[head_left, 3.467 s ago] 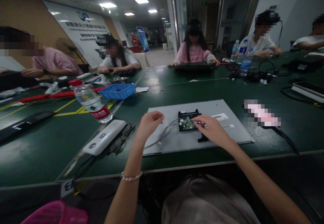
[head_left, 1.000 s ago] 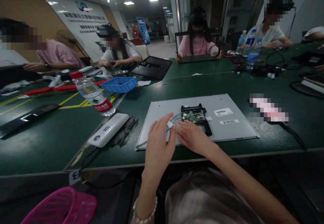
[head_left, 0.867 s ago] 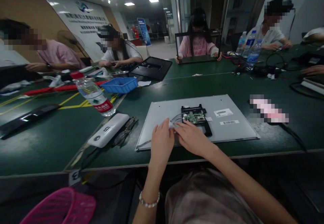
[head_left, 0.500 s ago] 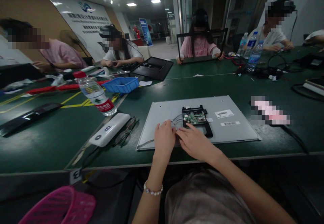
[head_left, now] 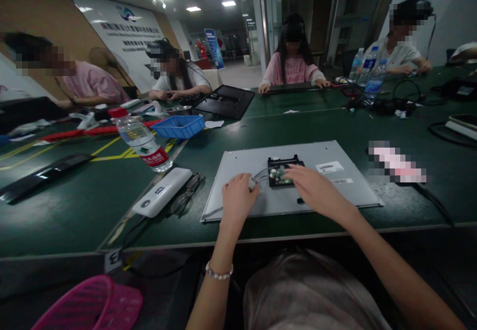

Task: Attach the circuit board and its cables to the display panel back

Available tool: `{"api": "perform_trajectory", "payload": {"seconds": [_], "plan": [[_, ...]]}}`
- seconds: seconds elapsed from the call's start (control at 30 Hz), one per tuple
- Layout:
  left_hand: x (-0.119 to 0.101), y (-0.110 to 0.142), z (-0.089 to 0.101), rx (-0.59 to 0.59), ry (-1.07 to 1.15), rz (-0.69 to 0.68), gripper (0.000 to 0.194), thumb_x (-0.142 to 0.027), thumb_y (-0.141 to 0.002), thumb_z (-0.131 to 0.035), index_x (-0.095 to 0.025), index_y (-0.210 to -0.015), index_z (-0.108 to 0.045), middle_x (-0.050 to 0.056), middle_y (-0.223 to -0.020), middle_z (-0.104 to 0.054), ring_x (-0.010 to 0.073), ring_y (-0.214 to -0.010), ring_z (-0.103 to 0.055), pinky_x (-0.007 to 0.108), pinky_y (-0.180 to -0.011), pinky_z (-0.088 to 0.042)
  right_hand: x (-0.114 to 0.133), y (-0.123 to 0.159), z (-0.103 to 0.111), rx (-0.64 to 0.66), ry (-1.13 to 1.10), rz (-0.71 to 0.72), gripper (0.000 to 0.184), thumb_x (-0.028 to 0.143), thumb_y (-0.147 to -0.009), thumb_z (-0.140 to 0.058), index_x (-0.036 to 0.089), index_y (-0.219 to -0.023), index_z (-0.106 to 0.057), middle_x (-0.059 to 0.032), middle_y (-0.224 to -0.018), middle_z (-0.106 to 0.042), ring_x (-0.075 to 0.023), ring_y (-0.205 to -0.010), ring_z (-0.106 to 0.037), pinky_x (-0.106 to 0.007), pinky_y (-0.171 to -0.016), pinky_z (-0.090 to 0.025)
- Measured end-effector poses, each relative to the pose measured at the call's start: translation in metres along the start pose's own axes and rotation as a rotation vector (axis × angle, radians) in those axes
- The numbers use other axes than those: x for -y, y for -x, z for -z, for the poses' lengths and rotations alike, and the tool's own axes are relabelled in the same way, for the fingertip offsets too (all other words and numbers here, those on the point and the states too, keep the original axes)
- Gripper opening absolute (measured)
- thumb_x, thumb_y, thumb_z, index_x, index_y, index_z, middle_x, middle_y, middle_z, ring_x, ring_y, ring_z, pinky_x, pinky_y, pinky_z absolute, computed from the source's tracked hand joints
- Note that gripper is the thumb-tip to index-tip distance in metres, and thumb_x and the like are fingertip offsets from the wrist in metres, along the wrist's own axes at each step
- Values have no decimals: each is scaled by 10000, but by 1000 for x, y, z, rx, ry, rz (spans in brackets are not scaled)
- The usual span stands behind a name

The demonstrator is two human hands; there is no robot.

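A flat silver-grey display panel (head_left: 346, 191) lies in front of me, with a green circuit board (head_left: 278, 175) in a black bracket (head_left: 285, 161) on its back. Thin grey cables (head_left: 263, 175) run leftward from the board. My left hand (head_left: 238, 198) has its fingers closed around the cables, where a light grey lump shows at the fingertips. Over the right part of the board and bracket reaches my right hand (head_left: 318, 188), its fingers stretched out. Whether those fingertips touch the board I cannot tell.
To the left are a white power bank (head_left: 162, 192), glasses (head_left: 186, 193), a water bottle (head_left: 143, 143) and a blue tray (head_left: 179, 126). A blurred pink object (head_left: 397, 162) with a cable lies right. A pink basket (head_left: 93, 302) stands below the table edge. Several people sit around.
My right hand has moved right and up, away from my left hand, onto the board. My left hand stays near its place. Across the table, a person has lowered a black frame.
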State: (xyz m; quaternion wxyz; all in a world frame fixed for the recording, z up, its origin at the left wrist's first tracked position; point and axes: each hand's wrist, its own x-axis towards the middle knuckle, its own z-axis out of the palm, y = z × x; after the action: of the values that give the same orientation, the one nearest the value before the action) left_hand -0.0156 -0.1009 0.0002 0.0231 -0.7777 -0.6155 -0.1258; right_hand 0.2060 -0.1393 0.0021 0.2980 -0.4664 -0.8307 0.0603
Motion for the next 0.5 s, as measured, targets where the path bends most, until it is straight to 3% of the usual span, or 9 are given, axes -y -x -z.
{"api": "perform_trajectory", "payload": {"seconds": [0.1, 0.23, 0.33, 0.5], "plan": [[12, -7, -1, -59, 121, -59, 358, -289, -846, -581, -190, -1188, -540, 87, -1261, -568, 258, -1133, -553, 372, -948, -437, -41, -7, 24, 29, -43, -163, 319, 146, -884, -409, 166, -1051, -680, -81, -1140, -681, -216, -1085, -609, -380, -990, -440], [25, -16, 7, -143, 205, -78, 364, -264, -871, -527, -176, -1225, -523, 85, -1235, -558, 231, -1122, -559, 343, -983, -429, -85, -16, 39, 173, -65, -290, 250, 186, -827, -494, 182, -938, -718, -65, -1003, -720, -219, -938, -650, -335, -854, -489], [32, -22, 17, -81, 157, -26, 395, -285, -858, -543, -175, -1237, -522, 96, -1201, -564, 236, -1073, -587, 345, -950, -449, -101, -20, 38, 257, -94, -318, 226, 204, -786, -545, 183, -919, -727, -62, -969, -724, -213, -904, -651, -303, -806, -487], [42, -33, 17, 100, 99, 19, 381, -335, -859, -533, -166, -1201, -547, 98, -1110, -621, 240, -1024, -610, 327, -890, -465, -103, -18, 25, 307, -132, -346, 253, 270, -737, -624, 185, -952, -727, -60, -969, -716, -216, -902, -638, -300, -799, -480]]}}
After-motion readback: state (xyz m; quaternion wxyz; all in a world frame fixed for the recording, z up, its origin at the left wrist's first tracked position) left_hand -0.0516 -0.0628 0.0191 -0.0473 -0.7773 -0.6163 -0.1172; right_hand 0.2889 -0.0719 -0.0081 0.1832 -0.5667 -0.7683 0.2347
